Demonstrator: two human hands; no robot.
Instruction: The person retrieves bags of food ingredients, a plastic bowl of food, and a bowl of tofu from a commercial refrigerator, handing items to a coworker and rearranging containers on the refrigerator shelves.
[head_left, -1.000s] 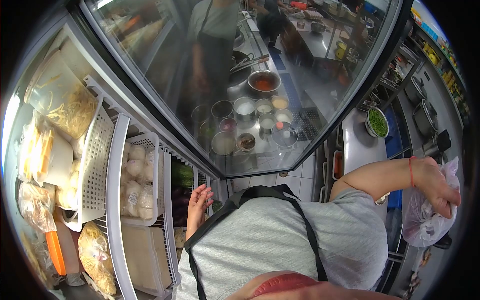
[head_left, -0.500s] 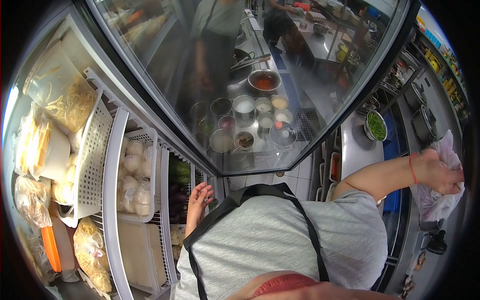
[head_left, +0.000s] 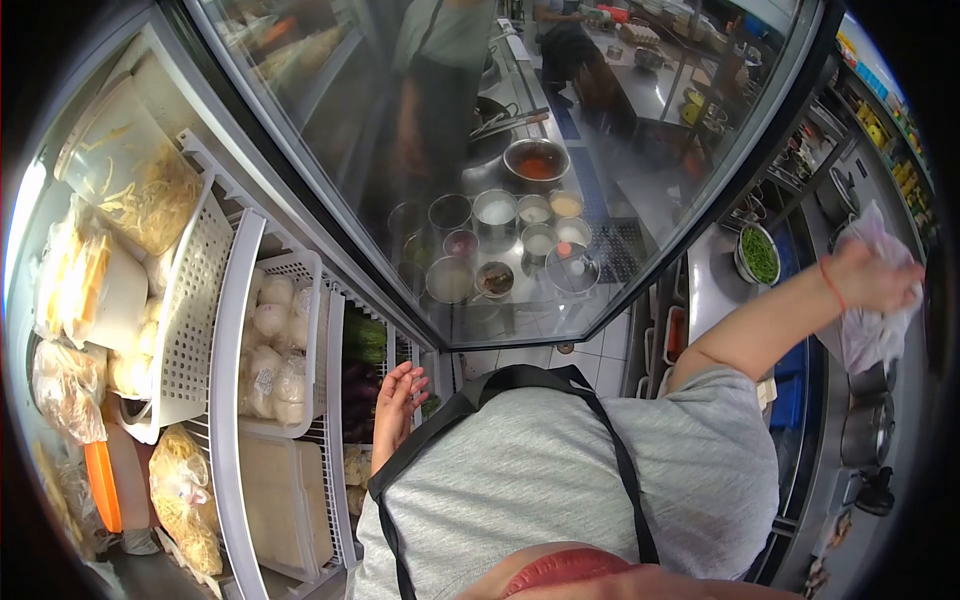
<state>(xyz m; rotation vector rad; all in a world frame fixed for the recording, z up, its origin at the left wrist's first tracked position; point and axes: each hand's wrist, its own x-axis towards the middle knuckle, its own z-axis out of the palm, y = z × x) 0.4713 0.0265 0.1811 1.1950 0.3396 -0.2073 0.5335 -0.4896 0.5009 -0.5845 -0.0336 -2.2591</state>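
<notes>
At the right of the view my right hand [head_left: 872,276], with a red band at the wrist, is closed on a thin, crumpled plastic bag [head_left: 876,340]; its contents look pale purple but cannot be made out. My left hand [head_left: 400,398] is raised beside the open fridge, palm up with its fingers apart and nothing in it. Left of it are fridge shelves with a white basket [head_left: 190,310] of bagged food, a second basket [head_left: 312,350] of bagged round white items, and a lidded plastic box [head_left: 285,505].
A glass door [head_left: 500,320] stands open ahead, with bowls and a worker's dark apron visible through or reflected in it. At right, a bowl of chopped greens [head_left: 758,253] rests on a steel counter [head_left: 710,300]. Black-handled pots [head_left: 866,432] stand farther right.
My right hand has moved the plastic bag up and away from me, and my right arm is raised more. My left hand has barely moved and stays empty.
</notes>
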